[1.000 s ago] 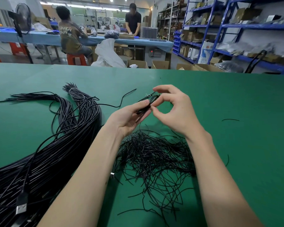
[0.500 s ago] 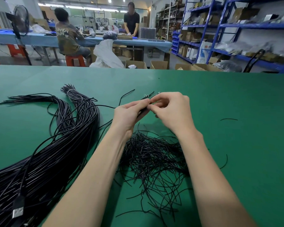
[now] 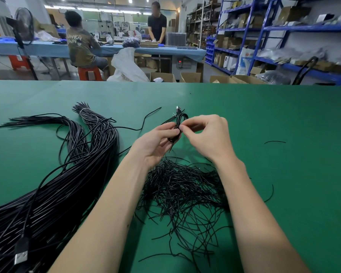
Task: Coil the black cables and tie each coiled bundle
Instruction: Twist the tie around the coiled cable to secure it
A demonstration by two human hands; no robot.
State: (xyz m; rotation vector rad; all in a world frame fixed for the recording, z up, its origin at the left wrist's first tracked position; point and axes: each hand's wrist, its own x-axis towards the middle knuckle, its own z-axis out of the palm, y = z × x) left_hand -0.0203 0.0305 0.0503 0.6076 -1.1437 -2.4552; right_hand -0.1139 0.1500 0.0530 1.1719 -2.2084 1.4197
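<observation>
Both hands meet above the green table: our left hand grips a small coiled black cable, our right hand pinches at its middle. Just below lies a tangle of thin black ties. Left, a thick sheaf of uncoiled black cables, USB plug nearest us.
</observation>
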